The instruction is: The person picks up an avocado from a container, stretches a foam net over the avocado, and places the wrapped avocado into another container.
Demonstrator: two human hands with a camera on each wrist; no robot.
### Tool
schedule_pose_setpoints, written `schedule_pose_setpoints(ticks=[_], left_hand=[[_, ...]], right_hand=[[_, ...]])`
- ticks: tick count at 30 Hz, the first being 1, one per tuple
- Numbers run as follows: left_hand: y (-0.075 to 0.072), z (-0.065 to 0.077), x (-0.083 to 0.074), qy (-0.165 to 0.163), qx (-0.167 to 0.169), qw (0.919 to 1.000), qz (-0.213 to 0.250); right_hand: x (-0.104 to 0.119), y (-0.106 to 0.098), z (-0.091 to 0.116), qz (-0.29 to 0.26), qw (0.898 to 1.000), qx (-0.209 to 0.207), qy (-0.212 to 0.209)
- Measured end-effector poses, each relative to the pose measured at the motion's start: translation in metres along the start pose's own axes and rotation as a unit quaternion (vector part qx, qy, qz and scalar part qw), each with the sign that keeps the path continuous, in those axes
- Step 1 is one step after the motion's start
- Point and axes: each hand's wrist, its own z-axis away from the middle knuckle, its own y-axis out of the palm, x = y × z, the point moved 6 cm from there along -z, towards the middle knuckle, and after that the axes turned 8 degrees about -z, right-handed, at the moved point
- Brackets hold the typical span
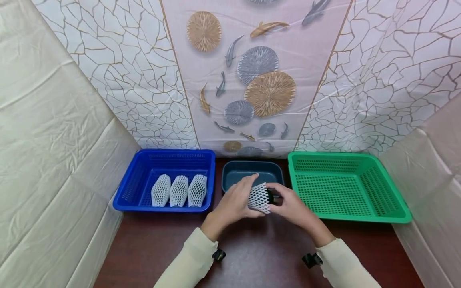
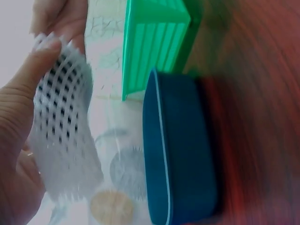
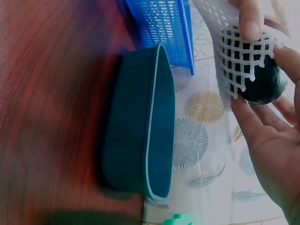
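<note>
A white foam net sleeve is held between both hands over the front of the dark teal tray. My left hand grips the sleeve round its body, thumb on the near side. A dark green rounded fruit sits inside, its end bulging out of the sleeve's mouth. At that mouth my right hand holds the fruit and the net's edge between thumb and fingers. Through the mesh in the left wrist view, dark patches show in the upper half of the sleeve, while the lower half looks white.
To the left, a blue basket contains three white net sleeves lying side by side. A green basket stands at the right. Patterned cloth hangs behind the dark red-brown table, with pale cloth walls at both sides.
</note>
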Motion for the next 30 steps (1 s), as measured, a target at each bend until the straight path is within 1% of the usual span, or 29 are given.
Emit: schedule_pose_setpoints(ticks=[2,3,5,7,9,11,13,15,16,18,20,24,30], left_hand=[[-0.005,0.004,0.007,-0.007,-0.005,0.9999,0.006],[-0.006,0.007,0.011,-0.011,-0.007,0.9998,0.017],[-0.008,0.012,0.018,-0.023,-0.012,0.9982,0.054],[-0.007,0.017,0.024,-0.039,-0.016,0.9941,0.1],[-0.006,0.02,0.028,-0.058,-0.026,0.9865,0.151],[-0.005,0.022,0.029,-0.073,-0.039,0.9767,0.198],[-0.005,0.023,0.028,-0.077,-0.052,0.9676,0.235],[-0.005,0.022,0.026,-0.075,-0.063,0.9608,0.259],[-0.005,0.022,0.025,-0.074,-0.067,0.958,0.269],[-0.003,0.021,0.024,-0.075,-0.067,0.9552,0.278],[-0.002,0.021,0.024,-0.079,-0.065,0.9545,0.28],[-0.001,0.02,0.021,-0.08,-0.049,0.9542,0.284],[0.001,0.018,0.017,-0.077,-0.031,0.95,0.301]], right_hand=[[-0.002,-0.003,0.002,-0.015,1.0,-0.011,0.006],[-0.003,-0.005,0.003,-0.02,1.0,-0.016,0.008],[-0.004,-0.009,0.004,-0.026,0.999,-0.027,0.013],[-0.006,-0.012,0.006,-0.035,0.999,-0.032,0.018],[-0.009,-0.015,0.008,-0.048,0.998,-0.034,0.025],[-0.01,-0.016,0.009,-0.061,0.997,-0.035,0.031],[-0.012,-0.016,0.01,-0.077,0.996,-0.033,0.033],[-0.011,-0.016,0.011,-0.084,0.995,-0.034,0.034],[-0.011,-0.016,0.011,-0.086,0.995,-0.034,0.033],[-0.01,-0.015,0.011,-0.092,0.995,-0.034,0.032],[-0.009,-0.014,0.01,-0.096,0.994,-0.034,0.032],[-0.008,-0.011,0.008,-0.105,0.993,-0.031,0.033],[-0.01,-0.007,0.005,-0.109,0.992,-0.035,0.049]])
